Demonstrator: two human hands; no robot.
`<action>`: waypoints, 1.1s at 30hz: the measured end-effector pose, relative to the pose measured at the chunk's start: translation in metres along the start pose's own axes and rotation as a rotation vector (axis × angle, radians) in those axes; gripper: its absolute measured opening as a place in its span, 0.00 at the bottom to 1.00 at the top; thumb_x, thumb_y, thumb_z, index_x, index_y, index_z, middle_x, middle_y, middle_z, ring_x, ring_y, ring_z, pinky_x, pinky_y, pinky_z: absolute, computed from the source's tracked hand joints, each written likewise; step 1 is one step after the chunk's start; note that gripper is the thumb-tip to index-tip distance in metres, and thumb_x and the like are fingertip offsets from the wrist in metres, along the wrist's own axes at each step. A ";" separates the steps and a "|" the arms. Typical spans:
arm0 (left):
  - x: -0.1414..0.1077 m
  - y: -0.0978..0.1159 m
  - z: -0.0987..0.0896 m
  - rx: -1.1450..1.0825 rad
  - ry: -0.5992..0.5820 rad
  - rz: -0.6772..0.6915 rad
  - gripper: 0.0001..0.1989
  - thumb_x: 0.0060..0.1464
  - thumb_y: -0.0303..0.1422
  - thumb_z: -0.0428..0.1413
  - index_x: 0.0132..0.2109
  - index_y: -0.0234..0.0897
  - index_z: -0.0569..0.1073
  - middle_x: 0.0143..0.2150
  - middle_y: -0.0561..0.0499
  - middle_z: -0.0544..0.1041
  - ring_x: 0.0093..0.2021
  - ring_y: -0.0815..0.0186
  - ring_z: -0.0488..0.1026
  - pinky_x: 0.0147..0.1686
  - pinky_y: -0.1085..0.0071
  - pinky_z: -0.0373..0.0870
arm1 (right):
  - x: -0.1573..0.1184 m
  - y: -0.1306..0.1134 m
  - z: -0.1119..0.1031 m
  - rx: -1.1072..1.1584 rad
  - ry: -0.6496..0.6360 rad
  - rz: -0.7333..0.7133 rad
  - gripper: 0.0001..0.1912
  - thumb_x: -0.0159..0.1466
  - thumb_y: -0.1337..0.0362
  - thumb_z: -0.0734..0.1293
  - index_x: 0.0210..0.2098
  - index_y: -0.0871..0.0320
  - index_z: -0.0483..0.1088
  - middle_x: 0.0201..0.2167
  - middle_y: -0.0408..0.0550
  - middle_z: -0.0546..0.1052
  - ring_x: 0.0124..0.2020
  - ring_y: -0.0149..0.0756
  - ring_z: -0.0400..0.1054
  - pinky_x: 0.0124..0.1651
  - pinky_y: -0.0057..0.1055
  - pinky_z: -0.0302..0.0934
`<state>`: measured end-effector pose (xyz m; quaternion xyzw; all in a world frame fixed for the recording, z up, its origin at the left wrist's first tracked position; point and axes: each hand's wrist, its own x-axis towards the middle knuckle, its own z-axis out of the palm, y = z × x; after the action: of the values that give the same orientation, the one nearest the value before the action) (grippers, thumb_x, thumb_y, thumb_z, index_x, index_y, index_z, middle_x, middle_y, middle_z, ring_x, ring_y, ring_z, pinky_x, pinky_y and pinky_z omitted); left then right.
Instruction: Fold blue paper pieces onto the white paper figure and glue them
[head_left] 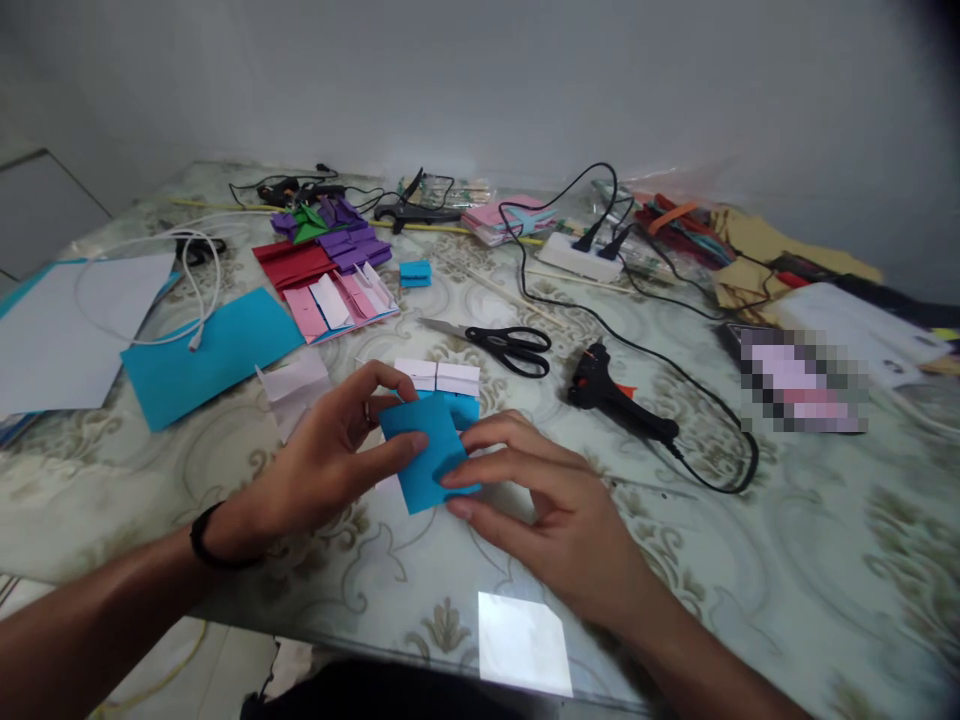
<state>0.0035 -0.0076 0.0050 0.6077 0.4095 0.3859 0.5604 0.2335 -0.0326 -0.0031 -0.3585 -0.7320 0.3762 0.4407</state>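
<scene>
Between my two hands, just above the table, is a small piece of blue paper (429,462), tilted toward me. My left hand (349,440) pinches its left side, with the thumb on the front face. The fingers of my right hand (536,490) grip its right edge and lower corner. Right behind it lies a folded blue and white paper piece (459,378), partly covered by the held paper. A creased white paper (294,390) rests to the left of my left hand.
Beyond my hands lie black-handled scissors (510,345) and a black glue gun (619,395) with its cord. Folded coloured papers (337,290), blue sheet (214,350) and white sheet (90,325) are at left. A power strip (581,257) stands behind; a phone (795,380) lies right.
</scene>
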 end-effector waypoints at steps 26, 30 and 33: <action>-0.010 0.011 0.007 0.459 -0.063 0.349 0.05 0.63 0.35 0.65 0.46 0.43 0.80 0.40 0.50 0.83 0.38 0.62 0.79 0.39 0.66 0.73 | -0.002 0.001 0.000 0.185 0.126 0.167 0.03 0.64 0.61 0.78 0.35 0.50 0.82 0.35 0.45 0.83 0.38 0.39 0.78 0.43 0.37 0.70; -0.010 0.010 0.007 0.423 -0.028 0.302 0.02 0.65 0.34 0.63 0.44 0.43 0.81 0.37 0.50 0.83 0.35 0.63 0.78 0.37 0.67 0.73 | -0.002 0.002 -0.001 0.117 0.135 0.133 0.02 0.66 0.64 0.76 0.38 0.48 0.82 0.40 0.44 0.83 0.43 0.38 0.77 0.47 0.36 0.69; -0.010 0.009 0.008 0.440 -0.041 0.274 0.03 0.66 0.34 0.62 0.42 0.43 0.81 0.34 0.51 0.82 0.32 0.65 0.76 0.35 0.68 0.72 | -0.002 0.001 -0.001 0.096 0.139 0.148 0.05 0.66 0.65 0.75 0.33 0.50 0.80 0.36 0.42 0.82 0.37 0.35 0.76 0.42 0.32 0.68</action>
<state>0.0080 -0.0207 0.0129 0.7723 0.3862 0.3476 0.3655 0.2351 -0.0336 -0.0046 -0.4152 -0.6525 0.4165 0.4779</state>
